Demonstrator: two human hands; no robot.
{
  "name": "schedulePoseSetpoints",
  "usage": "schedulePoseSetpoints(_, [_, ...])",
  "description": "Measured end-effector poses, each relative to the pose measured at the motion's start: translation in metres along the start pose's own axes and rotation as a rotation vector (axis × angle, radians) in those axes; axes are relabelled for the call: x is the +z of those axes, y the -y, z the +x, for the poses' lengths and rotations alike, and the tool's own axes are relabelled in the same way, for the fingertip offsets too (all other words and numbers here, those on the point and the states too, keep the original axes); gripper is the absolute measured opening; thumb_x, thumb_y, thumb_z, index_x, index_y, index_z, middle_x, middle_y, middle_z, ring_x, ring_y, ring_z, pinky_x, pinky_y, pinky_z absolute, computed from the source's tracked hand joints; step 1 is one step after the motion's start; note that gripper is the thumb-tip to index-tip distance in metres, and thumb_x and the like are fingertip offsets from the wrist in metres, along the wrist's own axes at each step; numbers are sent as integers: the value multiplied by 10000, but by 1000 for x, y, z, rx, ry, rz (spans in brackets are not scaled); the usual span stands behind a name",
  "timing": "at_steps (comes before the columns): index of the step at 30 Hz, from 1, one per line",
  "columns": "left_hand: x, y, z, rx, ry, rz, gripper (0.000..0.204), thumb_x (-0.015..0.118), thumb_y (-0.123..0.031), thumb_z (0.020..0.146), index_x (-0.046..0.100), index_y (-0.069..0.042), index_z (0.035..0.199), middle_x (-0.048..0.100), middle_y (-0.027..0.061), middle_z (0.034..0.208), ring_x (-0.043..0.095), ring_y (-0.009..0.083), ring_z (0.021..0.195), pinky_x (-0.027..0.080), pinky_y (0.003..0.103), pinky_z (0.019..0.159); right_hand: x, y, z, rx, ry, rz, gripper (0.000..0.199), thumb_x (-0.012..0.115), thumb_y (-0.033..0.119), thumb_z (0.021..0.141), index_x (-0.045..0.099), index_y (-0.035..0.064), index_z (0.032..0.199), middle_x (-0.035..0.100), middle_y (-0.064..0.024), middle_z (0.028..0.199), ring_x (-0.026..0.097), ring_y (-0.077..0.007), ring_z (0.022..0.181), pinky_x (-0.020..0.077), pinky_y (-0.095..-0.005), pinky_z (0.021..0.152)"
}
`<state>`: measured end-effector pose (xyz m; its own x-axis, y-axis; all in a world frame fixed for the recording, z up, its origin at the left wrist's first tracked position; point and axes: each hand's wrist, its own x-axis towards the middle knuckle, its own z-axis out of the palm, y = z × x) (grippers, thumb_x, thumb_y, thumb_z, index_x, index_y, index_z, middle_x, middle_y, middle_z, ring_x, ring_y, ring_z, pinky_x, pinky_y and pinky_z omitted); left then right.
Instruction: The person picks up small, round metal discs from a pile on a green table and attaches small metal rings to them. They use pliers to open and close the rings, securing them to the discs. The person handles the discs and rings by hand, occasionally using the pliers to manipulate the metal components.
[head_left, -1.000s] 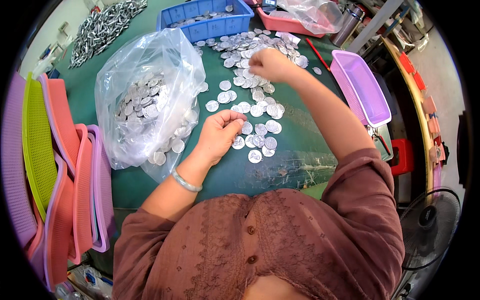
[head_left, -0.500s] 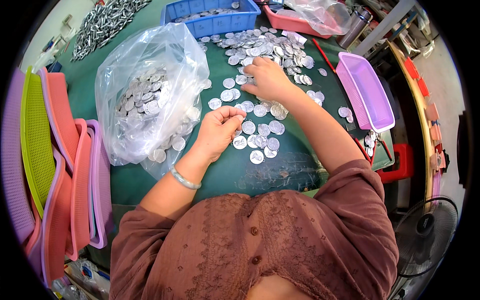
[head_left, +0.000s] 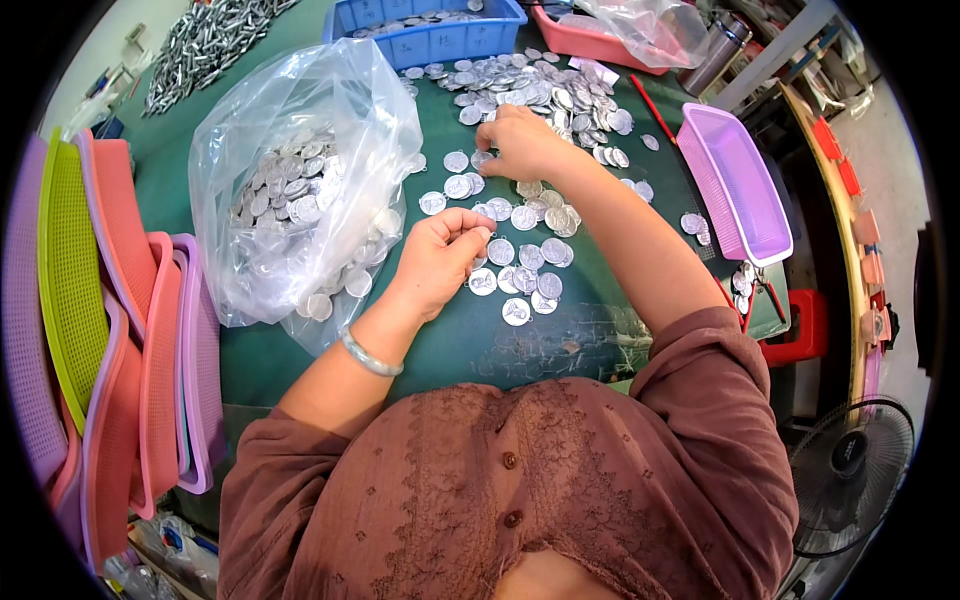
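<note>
Round silver medals with small loops (head_left: 528,257) lie in a loose group in front of me. At their left edge my left hand (head_left: 445,255) is closed in a pinch, thumb against bent forefinger; what it holds, if anything, is too small to make out. Farther off, my right hand (head_left: 525,145) is bent over the near edge of a large heap of medals (head_left: 560,92). Its thumb and curled fingers are apart, with the thumb at a single medal (head_left: 482,160) on the table. Part of the heap is hidden behind that hand.
A clear plastic bag of medals (head_left: 295,185) stands at left, beside stacked baskets (head_left: 75,270). Blue (head_left: 430,42) and pink (head_left: 590,42) trays sit at the back. At right are a purple basket (head_left: 735,185), a red stick (head_left: 653,108) and red-handled pliers (head_left: 745,295).
My right hand has drawn slightly left and its fingers have curled more, bringing the thumb to a single medal. The left hand keeps its pinch in nearly the same place.
</note>
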<state>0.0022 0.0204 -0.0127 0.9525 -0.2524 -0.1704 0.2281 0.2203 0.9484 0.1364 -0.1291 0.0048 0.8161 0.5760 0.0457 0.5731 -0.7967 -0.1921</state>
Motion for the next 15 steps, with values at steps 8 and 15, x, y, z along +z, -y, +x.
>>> schedulePoseSetpoints(8, [0,-1,1,-10,-11,-16,121,533,-98,804,577,-33,896,507,-15,650,389,10,486,284,130,408,4,-1,2,-128,-19,35,218,653,139,598,552,67,778,567,-114,826,536,-296,853,431,-370,719])
schedulePoseSetpoints(15, [4,-6,3,76,-201,-137,123,539,-151,823,564,-41,870,509,-9,653,396,18,486,283,137,406,-2,15,-34,-111,-9,729,247,618,28,636,533,31,868,547,-57,681,532,-162,621,420,-283,552])
